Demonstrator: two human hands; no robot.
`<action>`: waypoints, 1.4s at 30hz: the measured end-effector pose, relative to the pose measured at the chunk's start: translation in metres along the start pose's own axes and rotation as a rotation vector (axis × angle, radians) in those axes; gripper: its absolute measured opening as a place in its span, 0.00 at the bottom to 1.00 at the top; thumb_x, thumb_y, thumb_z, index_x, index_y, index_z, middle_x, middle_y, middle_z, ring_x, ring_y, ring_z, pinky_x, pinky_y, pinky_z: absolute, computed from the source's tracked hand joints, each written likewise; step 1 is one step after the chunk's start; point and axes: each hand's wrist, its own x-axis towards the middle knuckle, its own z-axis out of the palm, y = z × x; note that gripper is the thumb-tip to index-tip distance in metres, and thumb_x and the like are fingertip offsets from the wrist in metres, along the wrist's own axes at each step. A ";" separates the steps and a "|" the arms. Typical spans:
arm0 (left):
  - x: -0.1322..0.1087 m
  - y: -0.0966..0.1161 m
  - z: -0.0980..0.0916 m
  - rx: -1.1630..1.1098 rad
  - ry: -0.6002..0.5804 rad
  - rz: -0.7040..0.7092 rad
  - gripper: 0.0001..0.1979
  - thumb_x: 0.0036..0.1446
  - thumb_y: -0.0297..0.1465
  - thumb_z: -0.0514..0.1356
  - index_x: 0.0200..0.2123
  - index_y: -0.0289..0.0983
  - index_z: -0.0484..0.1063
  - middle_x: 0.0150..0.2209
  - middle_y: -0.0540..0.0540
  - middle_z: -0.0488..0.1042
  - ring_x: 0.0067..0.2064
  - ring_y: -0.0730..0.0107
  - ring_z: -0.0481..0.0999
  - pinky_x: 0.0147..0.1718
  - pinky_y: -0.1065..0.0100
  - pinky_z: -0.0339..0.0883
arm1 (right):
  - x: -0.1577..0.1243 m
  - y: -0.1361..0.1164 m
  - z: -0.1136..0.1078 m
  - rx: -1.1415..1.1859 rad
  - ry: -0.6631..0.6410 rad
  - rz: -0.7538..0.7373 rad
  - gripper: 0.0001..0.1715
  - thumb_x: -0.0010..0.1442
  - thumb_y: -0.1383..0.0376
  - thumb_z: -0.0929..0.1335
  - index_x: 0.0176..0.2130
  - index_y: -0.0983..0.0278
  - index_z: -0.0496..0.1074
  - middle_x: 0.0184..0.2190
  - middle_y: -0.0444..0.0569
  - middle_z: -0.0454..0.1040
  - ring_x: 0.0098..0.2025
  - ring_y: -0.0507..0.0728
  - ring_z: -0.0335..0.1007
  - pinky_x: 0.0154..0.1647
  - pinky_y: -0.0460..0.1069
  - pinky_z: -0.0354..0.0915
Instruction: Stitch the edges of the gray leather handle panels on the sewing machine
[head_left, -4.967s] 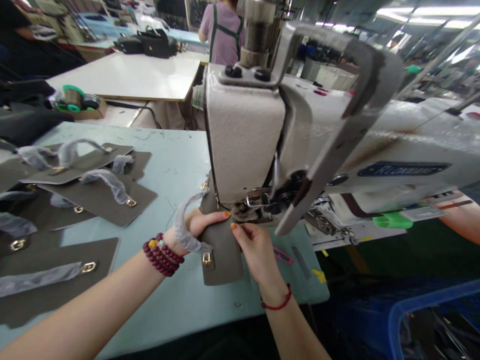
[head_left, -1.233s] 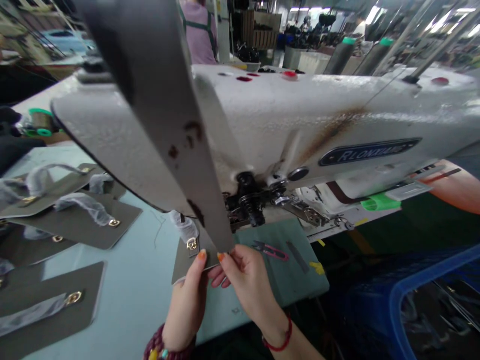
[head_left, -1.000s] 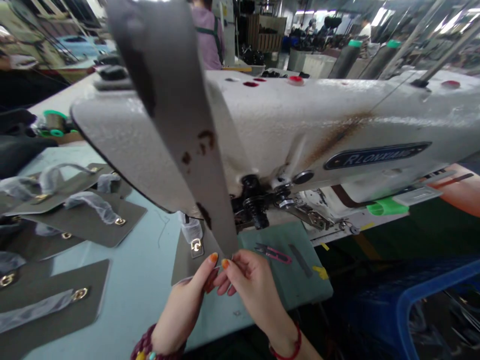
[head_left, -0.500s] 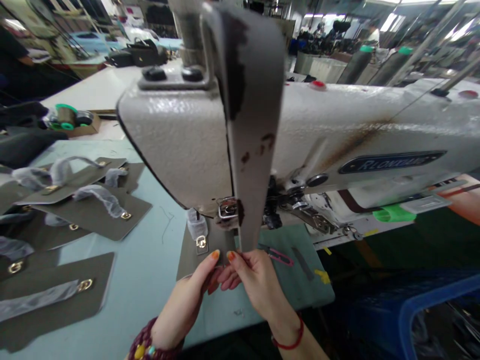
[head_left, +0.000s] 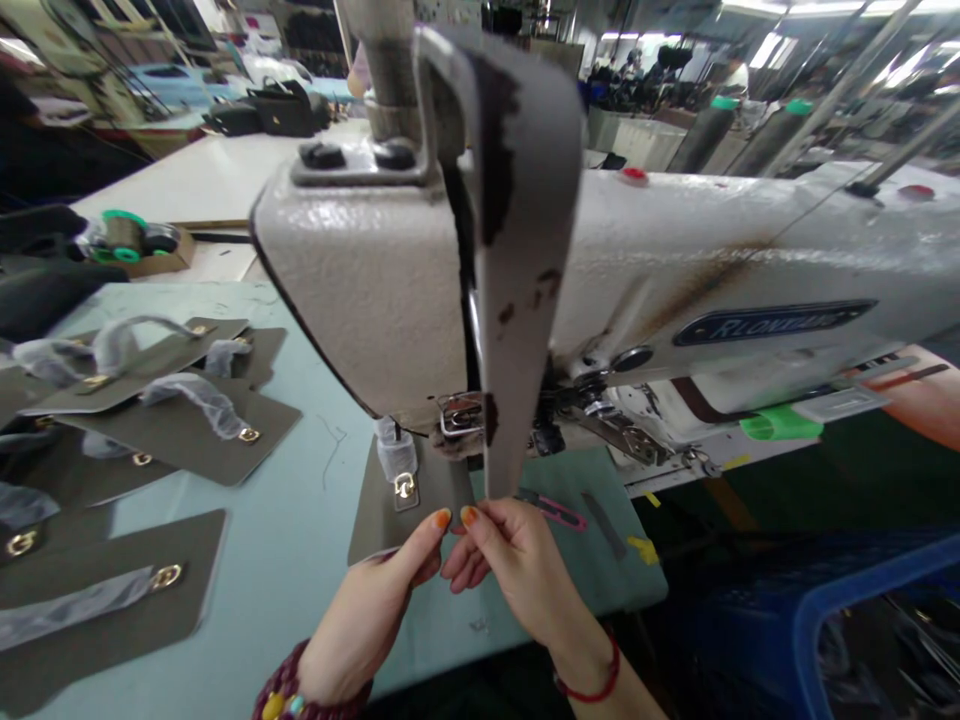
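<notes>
A grey panel (head_left: pixel 435 487) with a plastic-wrapped strap and a gold buckle (head_left: pixel 405 486) lies under the head of a white sewing machine (head_left: pixel 367 290). My left hand (head_left: pixel 386 600) pinches the panel's near edge between thumb and fingers. Close beside it, my right hand (head_left: pixel 517 565) pinches the same edge, thumb tip near the left thumb. The lower part of the machine's long metal lever (head_left: pixel 517 300) comes down just above my right fingers. What lies beneath the fingertips is hidden.
Several grey panels (head_left: pixel 112 560) with wrapped straps are spread at the left. Pink-handled snippers (head_left: pixel 562 514) and a dark strip (head_left: pixel 604 524) lie right of my hands. A blue crate (head_left: pixel 810 620) stands at the lower right. Thread spools (head_left: pixel 124 238) sit in a box.
The view has shifted slightly. My left thumb has moved a little right, closer to my right thumb, and the left fingers have drawn in under it. The lever appears slightly further right.
</notes>
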 end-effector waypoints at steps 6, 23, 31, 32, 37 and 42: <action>0.004 0.005 0.002 0.000 0.000 0.090 0.22 0.44 0.46 0.70 0.27 0.29 0.80 0.24 0.42 0.77 0.38 0.56 0.76 0.42 0.61 0.69 | 0.009 0.000 0.001 -0.026 0.032 -0.021 0.27 0.64 0.47 0.64 0.33 0.69 0.72 0.21 0.49 0.77 0.20 0.51 0.73 0.22 0.42 0.65; 0.036 0.030 0.002 0.030 0.010 0.211 0.23 0.42 0.48 0.69 0.21 0.31 0.75 0.21 0.46 0.71 0.29 0.65 0.68 0.33 0.64 0.65 | 0.040 -0.008 0.007 -0.017 0.091 -0.071 0.29 0.61 0.44 0.63 0.34 0.69 0.72 0.20 0.49 0.76 0.19 0.51 0.72 0.22 0.43 0.67; 0.039 0.037 0.006 0.014 0.028 0.255 0.23 0.42 0.48 0.69 0.17 0.35 0.68 0.19 0.52 0.64 0.26 0.72 0.61 0.28 0.68 0.60 | 0.031 -0.003 0.010 0.005 0.112 -0.032 0.29 0.61 0.44 0.64 0.34 0.68 0.71 0.22 0.49 0.77 0.20 0.51 0.73 0.22 0.42 0.65; 0.039 0.036 0.007 0.017 0.041 0.260 0.24 0.42 0.48 0.69 0.16 0.35 0.66 0.18 0.52 0.62 0.25 0.73 0.60 0.28 0.68 0.59 | 0.029 -0.001 0.009 0.004 0.110 -0.029 0.29 0.60 0.43 0.64 0.34 0.68 0.71 0.22 0.49 0.77 0.20 0.51 0.73 0.22 0.42 0.65; 0.041 0.031 0.011 0.028 0.132 0.296 0.26 0.42 0.50 0.68 0.15 0.37 0.62 0.17 0.54 0.59 0.24 0.74 0.58 0.26 0.69 0.57 | 0.023 0.003 0.006 0.010 0.094 -0.012 0.29 0.60 0.43 0.65 0.34 0.67 0.71 0.22 0.50 0.78 0.21 0.51 0.73 0.21 0.42 0.64; 0.041 0.022 0.018 0.022 0.276 0.336 0.24 0.40 0.52 0.68 0.17 0.37 0.68 0.17 0.52 0.64 0.23 0.71 0.62 0.27 0.68 0.58 | 0.017 0.000 0.004 0.006 0.067 0.008 0.27 0.61 0.45 0.65 0.34 0.67 0.71 0.22 0.50 0.77 0.21 0.51 0.73 0.23 0.42 0.65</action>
